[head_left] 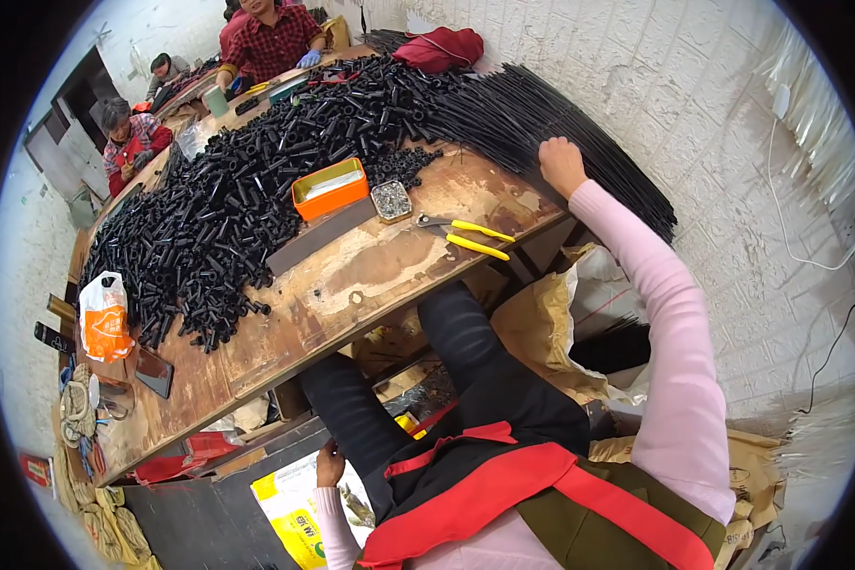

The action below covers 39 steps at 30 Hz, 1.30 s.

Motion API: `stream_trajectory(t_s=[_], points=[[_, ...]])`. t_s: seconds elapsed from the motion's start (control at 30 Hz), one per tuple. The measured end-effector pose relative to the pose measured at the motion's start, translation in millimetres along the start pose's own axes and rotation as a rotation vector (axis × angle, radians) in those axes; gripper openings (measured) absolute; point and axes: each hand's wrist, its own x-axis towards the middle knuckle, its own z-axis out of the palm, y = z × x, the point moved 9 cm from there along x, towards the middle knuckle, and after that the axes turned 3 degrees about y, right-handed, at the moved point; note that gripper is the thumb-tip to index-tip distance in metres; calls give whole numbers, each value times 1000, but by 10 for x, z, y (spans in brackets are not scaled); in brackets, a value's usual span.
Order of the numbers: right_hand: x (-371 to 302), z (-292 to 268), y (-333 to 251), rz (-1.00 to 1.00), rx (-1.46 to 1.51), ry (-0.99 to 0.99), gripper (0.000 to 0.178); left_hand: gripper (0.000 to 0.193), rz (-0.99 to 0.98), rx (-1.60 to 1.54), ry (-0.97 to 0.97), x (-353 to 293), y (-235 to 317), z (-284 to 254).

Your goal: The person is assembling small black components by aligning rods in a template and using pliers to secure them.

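Note:
My right hand [562, 166] reaches out to the far right of the bench. Its fingers are curled closed at the near edge of a long bundle of thin black rods [579, 123]; whatever they hold is hidden. Low beside my thigh is my left hand [330, 465], next to a yellow and white printed bag [299, 508]; its fingers are too dark to read. Yellow-handled pliers [470, 236] lie on the bench, jaws toward a small square tin of tiny metal parts [391, 201]. An orange box [331, 190] holds something whitish.
A large heap of short black tubes [256, 180] covers much of the wooden bench [351, 275]. A phone [154, 371] and a plastic bag [104, 318] lie at its left end. Several people work farther along, one in a checked shirt [268, 47]. An open paper sack [541, 323] stands beneath.

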Motion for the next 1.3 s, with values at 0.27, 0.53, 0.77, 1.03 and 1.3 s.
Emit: stream_trajectory(t_s=[0.27, 0.53, 0.77, 1.03, 1.3], points=[[294, 75, 646, 315, 506, -249, 29, 34, -130, -74, -102, -117, -235, 199], [648, 29, 699, 106, 318, -308, 20, 34, -102, -97, -103, -45, -221, 211], [1152, -373, 697, 60, 309, -294, 24, 35, -233, -240, -143, -195, -348, 151], [1483, -449, 897, 481, 878, -513, 48, 36, -93, 28, -38, -251, -31, -423], [1772, -704, 433, 424, 1806, -699, 34, 27, 501, -358, 104, -571, 2984, -1407]])
